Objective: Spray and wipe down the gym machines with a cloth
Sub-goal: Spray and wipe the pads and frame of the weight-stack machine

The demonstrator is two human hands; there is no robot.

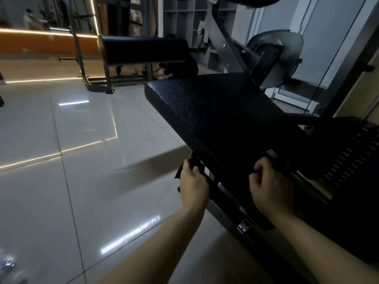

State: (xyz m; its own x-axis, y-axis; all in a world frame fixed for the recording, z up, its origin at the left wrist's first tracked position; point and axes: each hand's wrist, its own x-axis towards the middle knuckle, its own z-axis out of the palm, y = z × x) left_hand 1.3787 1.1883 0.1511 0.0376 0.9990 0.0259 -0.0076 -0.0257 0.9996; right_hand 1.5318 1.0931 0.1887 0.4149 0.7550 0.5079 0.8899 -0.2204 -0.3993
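A gym machine fills the right half of the view, with a black textured seat pad (221, 111) sloping toward me. My left hand (192, 181) grips a small dark cloth (181, 171) against the pad's near left edge. My right hand (270, 189) sits at the pad's near end with its fingers curled over something dark; the dim light hides what it is. A black roller pad (143, 49) sticks out at the far end of the seat. No spray bottle shows.
Glossy pale floor tiles (71, 150) spread to the left. Grey frames of other machines (98, 85) stand at the back left. A perforated black panel (348, 156) and a grey metal cam disc (274, 58) lie to the right, near a glass wall.
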